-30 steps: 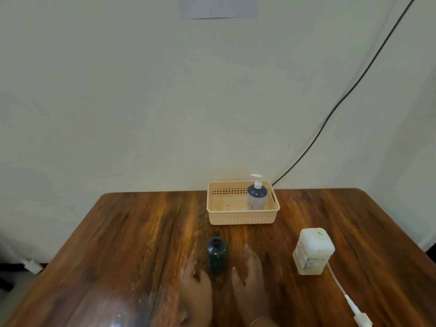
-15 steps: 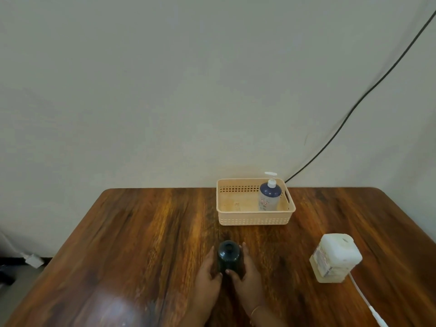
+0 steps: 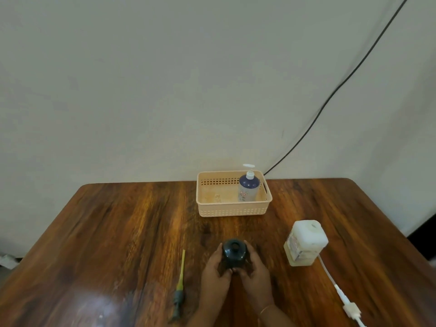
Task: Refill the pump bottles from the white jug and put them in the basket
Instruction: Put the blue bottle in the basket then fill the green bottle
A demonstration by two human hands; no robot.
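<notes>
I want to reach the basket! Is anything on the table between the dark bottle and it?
No. In the head view, only bare table lies between the dark bottle and the basket.

i count two bottles: one dark bottle (image 3: 233,254) with its neck open and one blue pump bottle (image 3: 247,188). i see one white jug (image 3: 305,243), one basket (image 3: 232,210), one loose pump (image 3: 180,283), one white cable (image 3: 339,292), two hands.

No legible text on labels.

soft light, glare on table (image 3: 99,300)
</notes>
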